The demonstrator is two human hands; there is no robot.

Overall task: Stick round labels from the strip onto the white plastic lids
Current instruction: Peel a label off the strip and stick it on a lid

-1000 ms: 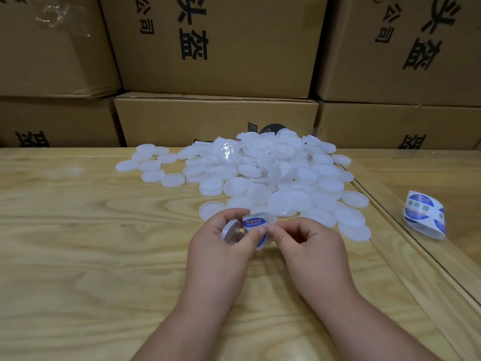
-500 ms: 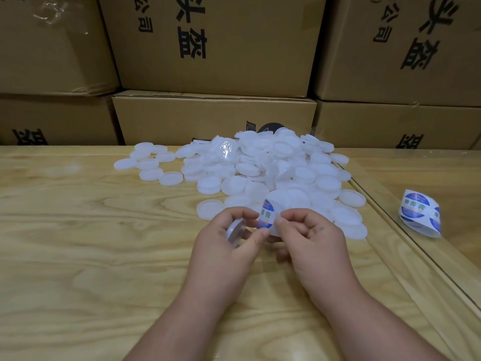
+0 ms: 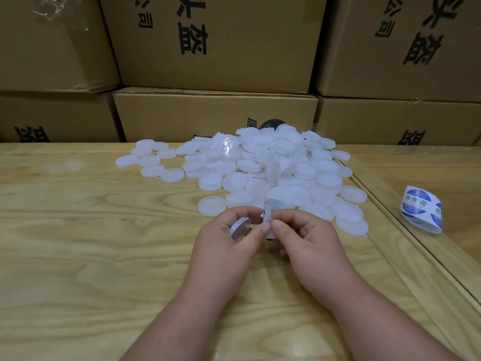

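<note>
My left hand (image 3: 229, 238) grips a white plastic lid (image 3: 240, 227) on edge between thumb and fingers. My right hand (image 3: 304, 238) pinches a short piece of label strip (image 3: 267, 213) that stands upright between the two hands; its blue print barely shows, and my left fingertips touch it too. Just beyond the hands, a big pile of white plastic lids (image 3: 260, 170) spreads over the wooden table (image 3: 78, 243). A curled strip of round blue-and-white labels (image 3: 421, 208) lies on the table to the right.
Stacked cardboard boxes (image 3: 213, 110) with black print wall off the back of the table. A seam with a glass edge (image 3: 406, 230) runs diagonally along the table's right side. A dark round object (image 3: 270, 125) peeks out behind the lid pile.
The label piece has turned from face-on, with its blue print showing, to nearly edge-on and upright. The lid in my left hand has tilted a little. Both hands have stayed in place.
</note>
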